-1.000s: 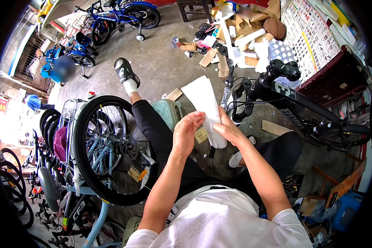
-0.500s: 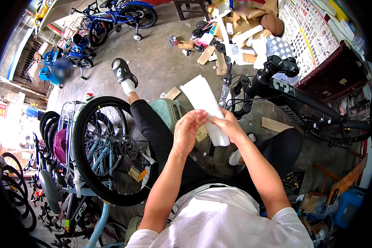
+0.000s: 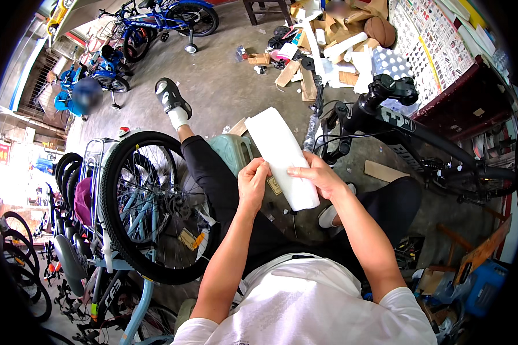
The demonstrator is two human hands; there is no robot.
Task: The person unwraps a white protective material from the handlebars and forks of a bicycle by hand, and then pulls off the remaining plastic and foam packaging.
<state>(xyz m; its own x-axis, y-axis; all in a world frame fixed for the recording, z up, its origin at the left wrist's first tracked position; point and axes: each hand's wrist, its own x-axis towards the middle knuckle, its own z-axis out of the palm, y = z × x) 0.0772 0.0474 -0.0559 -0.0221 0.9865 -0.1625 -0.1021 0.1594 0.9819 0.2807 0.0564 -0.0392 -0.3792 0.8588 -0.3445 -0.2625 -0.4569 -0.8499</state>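
Note:
A white folded sheet (image 3: pixel 283 150), like thin foam or paper rolled flat, lies slantwise in front of me above my lap. My right hand (image 3: pixel 322 177) grips its right side, thumb across the upper face and the other fingers behind it. At the left edge of the sheet, my left hand (image 3: pixel 252 183) is closed, with thumb and fingertips pinched together. Whatever is in that pinch, if anything, is too small to make out. Beyond my right hand stands a black bicycle (image 3: pixel 397 129), its handlebar end near the sheet's far end.
Close on my left is a bicycle wheel (image 3: pixel 116 213) with a black tyre. A pale green plastic stool (image 3: pixel 227 150) stands by my outstretched leg. Cardboard and packing scraps (image 3: pixel 342 52) are heaped at the far right, near a basketball (image 3: pixel 380 33). Blue children's bicycles (image 3: pixel 161 27) stand far left.
My left hand has drawn back from over the sheet to its left edge, its fingers curling closer together. The sheet has shifted slightly nearer to me, and my right thumb now lies flatter across it.

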